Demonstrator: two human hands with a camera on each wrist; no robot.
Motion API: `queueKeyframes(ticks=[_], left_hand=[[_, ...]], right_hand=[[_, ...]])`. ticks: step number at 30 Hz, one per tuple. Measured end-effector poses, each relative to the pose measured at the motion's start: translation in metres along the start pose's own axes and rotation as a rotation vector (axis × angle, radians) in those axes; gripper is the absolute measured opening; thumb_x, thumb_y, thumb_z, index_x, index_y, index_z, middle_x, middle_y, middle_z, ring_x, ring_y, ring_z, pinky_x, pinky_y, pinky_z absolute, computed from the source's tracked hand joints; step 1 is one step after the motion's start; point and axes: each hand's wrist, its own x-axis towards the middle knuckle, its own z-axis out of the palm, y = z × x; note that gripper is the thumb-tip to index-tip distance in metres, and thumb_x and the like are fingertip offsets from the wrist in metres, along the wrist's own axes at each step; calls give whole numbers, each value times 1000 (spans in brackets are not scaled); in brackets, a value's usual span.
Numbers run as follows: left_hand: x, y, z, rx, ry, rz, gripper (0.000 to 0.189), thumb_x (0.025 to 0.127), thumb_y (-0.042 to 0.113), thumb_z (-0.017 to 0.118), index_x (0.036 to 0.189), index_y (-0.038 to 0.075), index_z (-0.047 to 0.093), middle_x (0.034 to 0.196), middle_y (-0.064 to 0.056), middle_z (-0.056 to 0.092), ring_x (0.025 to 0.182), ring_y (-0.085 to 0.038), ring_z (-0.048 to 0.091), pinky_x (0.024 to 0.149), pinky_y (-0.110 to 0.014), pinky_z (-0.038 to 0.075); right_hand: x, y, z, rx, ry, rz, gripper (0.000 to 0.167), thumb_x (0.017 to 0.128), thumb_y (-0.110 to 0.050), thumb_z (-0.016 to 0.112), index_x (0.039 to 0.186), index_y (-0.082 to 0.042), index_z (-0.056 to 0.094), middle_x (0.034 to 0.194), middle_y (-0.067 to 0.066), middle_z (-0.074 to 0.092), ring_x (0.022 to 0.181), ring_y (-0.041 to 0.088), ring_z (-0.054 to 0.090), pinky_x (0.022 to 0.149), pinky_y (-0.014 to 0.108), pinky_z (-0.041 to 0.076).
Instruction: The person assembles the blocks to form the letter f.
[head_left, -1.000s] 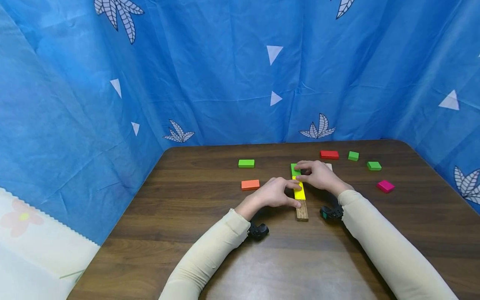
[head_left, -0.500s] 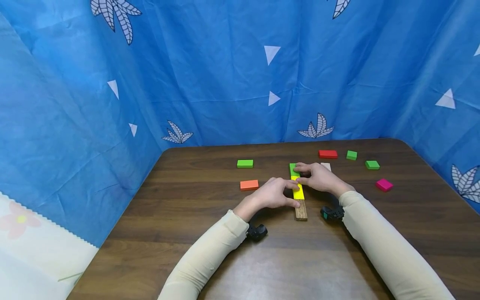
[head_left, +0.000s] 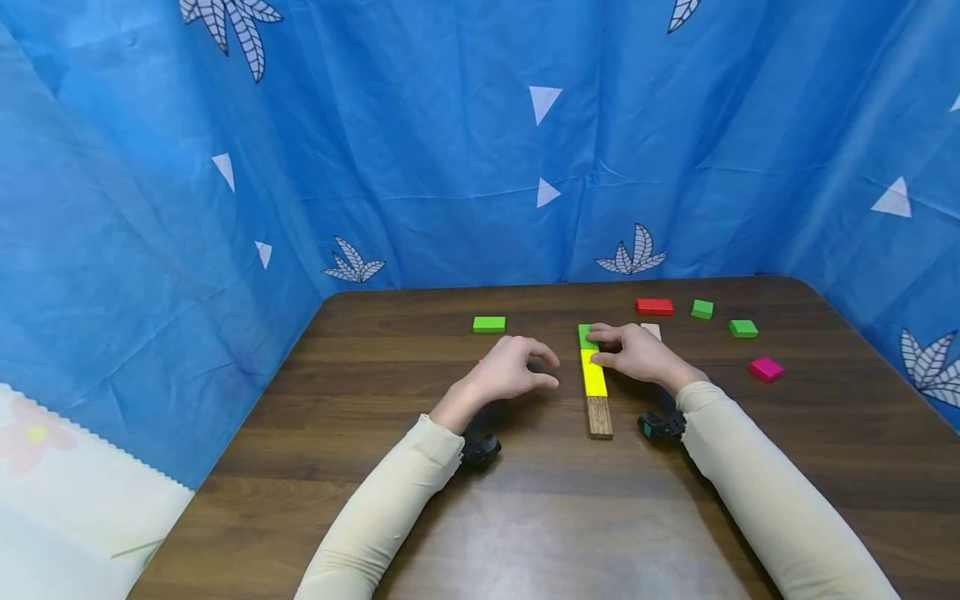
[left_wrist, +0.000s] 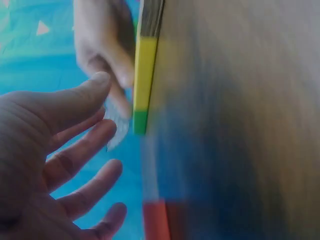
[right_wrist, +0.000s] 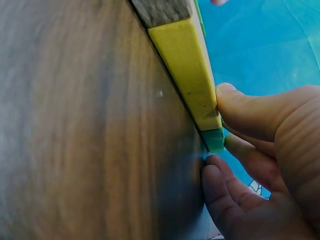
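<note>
In the head view a straight row lies on the table: a green block (head_left: 588, 337) at the far end, a yellow block (head_left: 594, 375) in the middle, a brown wood-grain block (head_left: 599, 418) nearest. My right hand (head_left: 636, 353) rests on the row from the right. Its thumb touches the yellow block's top, and its index finger reaches the green block. Left of the row my left hand (head_left: 506, 369) hovers, holding nothing, its fingers apart and slightly bent. An orange block (left_wrist: 156, 220) shows in the left wrist view; in the head view that hand hides most of it.
A light green block (head_left: 489, 324) lies at the back left of the table (head_left: 360, 467). To the right are a red block (head_left: 655, 307), two green blocks (head_left: 702, 309) and a magenta block (head_left: 766, 369). A pale block (head_left: 651, 331) shows behind my right hand.
My left hand has lifted off the row and moved left, uncovering the yellow and brown blocks and now covering the orange one. The right hand has stayed on the row.
</note>
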Motion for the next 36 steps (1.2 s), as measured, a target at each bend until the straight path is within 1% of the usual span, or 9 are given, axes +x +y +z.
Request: queueKeyframes(ticks=[3,8,9,11,14,18,22,28,36], left_hand=[[-6,-12,-10,1,4,-37,34,88,27,84,119,16,77,122,2,74,108,-18,67,92,-33,55],[-12,-32,-21,24,-5,-100,43,85,24,87,126,17,75,129,2,72,119,-19,65,102,-37,53],[-11,-35,-23,31,-8,-111,45,85,24,87,127,17,74,131,2,71,125,-19,63,105,-38,51],[-11,-41,-24,39,-22,-126,48,85,24,87,130,17,72,134,1,70,127,-18,62,105,-38,51],[-11,-49,-24,36,-40,-154,49,85,24,87,131,17,72,132,0,71,118,-18,65,100,-36,52],[-13,-55,-25,25,-46,-212,46,82,24,88,125,18,75,121,1,75,101,-17,64,90,-33,52],[-13,-59,-24,18,-31,-251,39,84,24,87,120,17,77,113,1,75,92,-16,61,84,-32,50],[-9,-59,-21,7,3,-268,35,85,24,86,119,18,78,112,1,75,93,-17,61,84,-32,50],[8,-47,-16,-23,27,-262,39,86,23,85,123,16,76,117,-3,73,98,-19,60,86,-33,50]], right_hand=[[0,2,0,4,-2,8,53,100,-22,69,149,-9,55,164,17,39,151,48,32,120,66,28],[-2,2,-2,25,-3,3,52,100,-20,68,149,-8,56,164,17,39,151,47,32,121,64,29],[-2,2,-2,27,-2,3,52,100,-20,68,149,-8,55,164,17,39,151,48,32,121,64,29],[-3,2,-3,30,0,5,53,100,-20,68,149,-8,55,164,17,39,151,48,32,121,64,28],[-4,2,-3,36,-2,8,53,100,-20,68,149,-8,55,164,17,39,151,48,31,121,65,28],[-4,3,-2,41,-7,9,53,99,-20,69,149,-9,55,164,16,39,152,48,31,121,64,28],[-4,2,-1,34,-5,6,52,99,-20,68,149,-9,56,164,17,39,152,48,31,121,64,29],[-3,0,-1,37,0,-2,52,100,-20,68,149,-8,56,164,17,39,152,47,31,121,63,29],[-3,0,0,33,0,-6,53,100,-22,68,149,-8,55,164,17,39,151,48,31,121,63,30]])
